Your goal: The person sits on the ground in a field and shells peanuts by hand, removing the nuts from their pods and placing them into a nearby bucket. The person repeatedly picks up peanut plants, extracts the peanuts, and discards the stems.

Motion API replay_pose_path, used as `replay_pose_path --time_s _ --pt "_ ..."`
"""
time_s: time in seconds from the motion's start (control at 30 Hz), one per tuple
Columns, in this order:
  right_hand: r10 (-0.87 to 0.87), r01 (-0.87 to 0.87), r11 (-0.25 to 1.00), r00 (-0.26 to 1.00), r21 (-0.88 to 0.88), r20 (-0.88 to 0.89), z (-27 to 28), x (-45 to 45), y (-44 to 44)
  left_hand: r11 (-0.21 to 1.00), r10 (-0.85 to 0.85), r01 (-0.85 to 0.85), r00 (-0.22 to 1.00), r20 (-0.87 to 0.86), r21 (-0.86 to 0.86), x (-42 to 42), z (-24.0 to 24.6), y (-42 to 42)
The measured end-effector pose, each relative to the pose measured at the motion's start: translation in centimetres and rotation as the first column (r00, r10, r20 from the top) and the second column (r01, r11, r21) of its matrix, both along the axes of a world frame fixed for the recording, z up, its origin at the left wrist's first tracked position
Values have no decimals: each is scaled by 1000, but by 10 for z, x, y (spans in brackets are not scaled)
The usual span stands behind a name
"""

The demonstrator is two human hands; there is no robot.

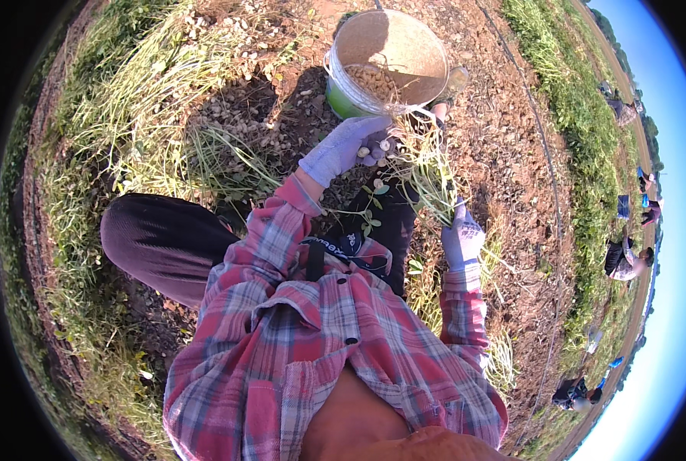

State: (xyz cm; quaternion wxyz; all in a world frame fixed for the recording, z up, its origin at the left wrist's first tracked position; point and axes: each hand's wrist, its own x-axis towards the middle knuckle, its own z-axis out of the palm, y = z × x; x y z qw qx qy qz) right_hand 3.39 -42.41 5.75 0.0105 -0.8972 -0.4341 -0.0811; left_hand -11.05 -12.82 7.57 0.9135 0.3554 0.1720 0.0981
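Note:
My left hand, in a pale lavender work glove, is closed around the root end of a bunch of peanut plants, with a few pale pods showing at its fingers. Farther down the same bunch, my gloved right hand grips the green stems. Just beyond my left hand stands a white and green plastic bucket, its mouth tilted towards me. Peanut pods cover part of the bucket's bottom. Some roots of the bunch lie against the near rim.
Pulled peanut plants with pods lie heaped on the left. A thin dark hose or line runs along the soil at right. Beyond a green crop row, several people are in the field. My bent knee juts out left.

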Motion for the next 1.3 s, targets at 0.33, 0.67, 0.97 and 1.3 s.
replay_pose_path --time_s 0.33,0.67,0.97,1.3 --pt "-7 6 996 1000 85 10 0 -1 0 953 -49 77 994 -99 294 4 5 -21" --pt "-79 78 996 997 -44 -20 -10 3 -2 209 36 221 972 -233 953 -9 -7 0" --pt "-44 47 998 996 32 -81 -10 -5 6 -86 127 208 972 -197 974 8 -51 -10" --pt "179 309 858 569 410 -803 -46 -23 7 33 -73 277 959 -274 960 10 -52 2"
